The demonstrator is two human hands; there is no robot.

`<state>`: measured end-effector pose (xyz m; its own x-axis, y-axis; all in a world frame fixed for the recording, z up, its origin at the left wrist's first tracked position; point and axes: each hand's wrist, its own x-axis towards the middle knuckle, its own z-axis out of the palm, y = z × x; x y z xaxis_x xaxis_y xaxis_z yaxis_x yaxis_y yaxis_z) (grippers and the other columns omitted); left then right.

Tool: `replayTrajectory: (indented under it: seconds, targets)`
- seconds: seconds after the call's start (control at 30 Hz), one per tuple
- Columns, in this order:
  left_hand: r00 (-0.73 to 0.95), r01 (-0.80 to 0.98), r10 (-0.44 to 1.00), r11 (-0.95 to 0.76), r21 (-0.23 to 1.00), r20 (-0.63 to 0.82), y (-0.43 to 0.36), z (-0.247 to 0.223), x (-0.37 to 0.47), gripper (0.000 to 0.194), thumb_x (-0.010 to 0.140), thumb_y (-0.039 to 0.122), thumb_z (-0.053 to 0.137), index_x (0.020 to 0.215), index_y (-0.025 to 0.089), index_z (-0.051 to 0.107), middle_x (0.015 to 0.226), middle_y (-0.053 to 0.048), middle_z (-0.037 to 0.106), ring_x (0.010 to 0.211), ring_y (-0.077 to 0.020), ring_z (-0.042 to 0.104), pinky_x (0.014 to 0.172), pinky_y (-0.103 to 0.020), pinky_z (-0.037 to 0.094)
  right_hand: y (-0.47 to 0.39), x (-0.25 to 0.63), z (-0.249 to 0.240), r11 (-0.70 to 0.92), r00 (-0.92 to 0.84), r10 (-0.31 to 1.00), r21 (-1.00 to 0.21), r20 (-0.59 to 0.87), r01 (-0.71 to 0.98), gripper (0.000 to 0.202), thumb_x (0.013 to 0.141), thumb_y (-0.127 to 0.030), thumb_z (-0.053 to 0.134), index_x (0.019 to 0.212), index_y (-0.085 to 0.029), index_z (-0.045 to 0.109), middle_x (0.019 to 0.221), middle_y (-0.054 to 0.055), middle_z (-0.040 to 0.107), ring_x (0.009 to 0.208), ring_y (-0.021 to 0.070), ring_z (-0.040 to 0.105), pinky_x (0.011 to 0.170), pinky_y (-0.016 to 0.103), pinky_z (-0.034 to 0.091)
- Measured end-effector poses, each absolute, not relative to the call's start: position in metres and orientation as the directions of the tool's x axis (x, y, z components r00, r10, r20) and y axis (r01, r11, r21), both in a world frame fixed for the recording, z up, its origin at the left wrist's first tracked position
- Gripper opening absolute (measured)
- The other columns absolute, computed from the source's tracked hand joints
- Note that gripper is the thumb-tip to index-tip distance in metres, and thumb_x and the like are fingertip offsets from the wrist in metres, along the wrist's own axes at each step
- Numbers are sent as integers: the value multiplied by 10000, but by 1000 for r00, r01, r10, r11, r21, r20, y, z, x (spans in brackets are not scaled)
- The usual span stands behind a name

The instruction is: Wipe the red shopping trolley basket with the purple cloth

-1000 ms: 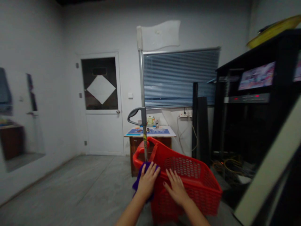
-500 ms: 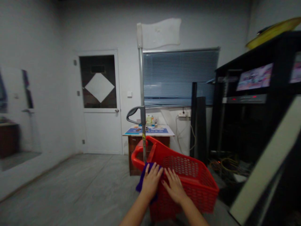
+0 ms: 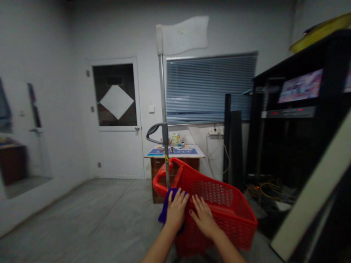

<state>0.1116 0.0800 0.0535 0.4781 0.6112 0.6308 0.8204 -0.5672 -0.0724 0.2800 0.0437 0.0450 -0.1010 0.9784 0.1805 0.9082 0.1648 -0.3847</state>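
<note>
My left hand (image 3: 177,209) grips a purple cloth (image 3: 164,211) against the near rim of a red plastic shopping cart (image 3: 233,233). Its fingers point forward over the rim, and part of the cloth hangs down on the left. Just to its right, my right hand (image 3: 203,215) rests on the same rim, open, fingers stretched and thumb apart. The cart's basket has perforated walls and a red push handle (image 3: 159,179) at its left end. A metal pole (image 3: 162,91) rises by that handle, with a grey grip (image 3: 155,133) and a white flag-shaped board (image 3: 185,35) on top.
Behind the cart is a desk (image 3: 175,151) with small items on it. A white door (image 3: 120,151) stands at the back left, a mirror (image 3: 23,160) on the left wall. On the right are a black rack (image 3: 290,135), a leaning pale board (image 3: 309,193) and loose cables (image 3: 264,190).
The view has shifted slightly, and the pole with its white board appears a little further left and higher. Both hands keep nearly the same place on the cart's rim.
</note>
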Motion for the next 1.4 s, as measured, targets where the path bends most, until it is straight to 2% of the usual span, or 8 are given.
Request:
replayTrajectory:
  seconds: [0.07, 0.23, 0.43, 0.7, 0.87, 1.1, 1.4]
  targets:
    - [486, 815, 608, -574, -76, 628, 82, 54, 107, 590, 852, 26, 392, 1383, 275, 465, 1395, -54, 537, 1367, -213, 361, 1161, -534, 112, 42, 288, 43, 176, -110, 975, -362, 194, 915, 730, 927, -660, 190, 1515, -230, 145, 1578, -14, 116, 1449, 220, 7, 1184, 403, 90]
    - [465, 825, 651, -564, -26, 600, 85, 59, 93, 604, 845, 20, 396, 1385, 283, 459, 1400, -51, 532, 1380, -212, 339, 1160, -553, 84, 32, 311, 35, 49, 17, 980, -321, 199, 946, 680, 936, -625, 218, 1505, -254, 200, 1572, -19, 169, 1449, 254, 38, 1177, 448, 110]
    - [473, 826, 683, -564, -9, 556, 80, 58, 91, 605, 851, 34, 401, 1399, 287, 442, 1425, -47, 505, 1389, -214, 324, 1167, -549, 57, 25, 304, 31, 46, 13, 983, -314, 185, 948, 680, 924, -645, 221, 1495, -277, 237, 1560, -29, 224, 1447, 279, 77, 1171, 457, 119]
    - [506, 806, 698, -592, 10, 507, 74, 45, 115, 562, 891, 77, 370, 1405, 297, 430, 1442, -26, 487, 1388, -203, 326, 1167, -541, 103, 26, 290, 32, 21, 31, 988, -324, 154, 946, 705, 914, -650, 223, 1500, -258, 224, 1565, -23, 209, 1447, 288, 57, 1167, 460, 112]
    - [571, 778, 648, -623, -80, 504, 80, 50, 102, 572, 894, 78, 371, 1414, 311, 415, 1453, -18, 472, 1384, -200, 333, 1169, -519, 115, 27, 293, 31, 25, 30, 986, -321, 166, 947, 702, 911, -657, 221, 1501, -277, 211, 1563, -23, 219, 1449, 273, 63, 1165, 458, 117]
    - [491, 839, 674, -537, -89, 552, 83, 55, 85, 611, 874, 28, 343, 1417, 300, 410, 1467, -17, 453, 1398, -214, 309, 1149, -556, 142, 27, 292, 31, 41, 20, 984, -330, 178, 943, 723, 901, -684, 221, 1502, -282, 208, 1560, -10, 229, 1448, 283, 65, 1159, 479, 126]
    - [503, 817, 638, -572, -79, 583, 80, 21, 132, 527, 933, 120, 357, 1412, 332, 412, 1434, -10, 497, 1374, -204, 351, 1147, -522, 201, 28, 294, 31, 29, 25, 988, -333, 155, 943, 715, 903, -681, 234, 1501, -291, 204, 1567, -18, 204, 1449, 272, 61, 1162, 468, 123]
